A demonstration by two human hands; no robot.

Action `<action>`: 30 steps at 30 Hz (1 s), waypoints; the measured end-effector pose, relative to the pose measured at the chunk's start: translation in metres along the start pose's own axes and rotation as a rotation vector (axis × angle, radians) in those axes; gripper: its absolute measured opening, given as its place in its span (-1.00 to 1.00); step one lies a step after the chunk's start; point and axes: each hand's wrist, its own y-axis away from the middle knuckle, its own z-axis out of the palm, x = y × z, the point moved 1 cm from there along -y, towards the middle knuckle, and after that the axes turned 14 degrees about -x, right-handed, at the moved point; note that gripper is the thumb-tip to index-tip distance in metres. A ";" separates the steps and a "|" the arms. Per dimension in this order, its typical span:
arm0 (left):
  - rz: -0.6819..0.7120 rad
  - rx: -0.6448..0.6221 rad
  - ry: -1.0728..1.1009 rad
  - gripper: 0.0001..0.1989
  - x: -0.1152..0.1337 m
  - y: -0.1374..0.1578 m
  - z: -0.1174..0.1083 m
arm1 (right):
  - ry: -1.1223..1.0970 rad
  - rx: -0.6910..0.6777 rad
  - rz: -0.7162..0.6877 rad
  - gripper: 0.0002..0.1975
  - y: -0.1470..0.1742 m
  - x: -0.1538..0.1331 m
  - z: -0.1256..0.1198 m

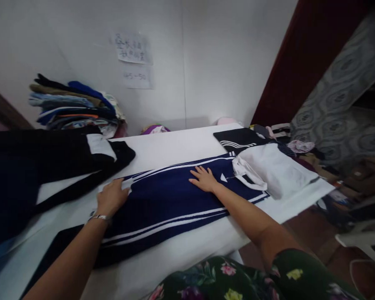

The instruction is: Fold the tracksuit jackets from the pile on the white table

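1. Navy, white-striped garment (175,187) lies flat across the white worktop (162,148), right in front of me!
2. My right hand (203,180) is palm down on it, fingers spread, gripping nothing.
3. My left hand (111,198) is at its left end, fingers bent; pinching or just touching, I can't tell.
4. White fabric piece (270,166) meets the right end, and a clothes stack (76,104) rises back left.
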 end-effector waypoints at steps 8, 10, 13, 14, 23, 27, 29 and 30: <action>0.329 0.098 -0.114 -0.45 0.062 -0.003 0.006 | -0.087 -0.036 -0.033 -0.30 -0.003 0.008 -0.016; 0.310 0.001 -0.117 -0.38 0.063 -0.007 0.021 | -0.072 0.040 0.032 -0.32 -0.003 0.025 -0.028; 0.275 -0.095 -0.113 -0.33 0.055 -0.015 0.038 | -0.038 0.151 0.277 -0.29 0.000 0.062 -0.041; 0.278 -0.100 -0.119 -0.34 0.052 -0.017 0.041 | -0.044 0.150 0.349 -0.27 0.001 0.075 -0.042; 0.279 -0.097 -0.124 -0.33 0.054 -0.016 0.040 | -0.067 0.099 0.432 -0.23 0.003 0.104 -0.041; 0.255 -0.102 -0.118 -0.29 0.057 -0.011 0.037 | -0.069 0.127 0.416 -0.28 0.012 0.067 -0.040; 0.254 -0.113 -0.132 -0.29 0.058 -0.010 0.037 | -0.022 0.164 0.259 -0.30 0.018 0.038 -0.027; 0.257 -0.111 -0.138 -0.29 0.057 -0.010 0.037 | -0.004 0.155 0.156 -0.30 0.022 0.023 -0.018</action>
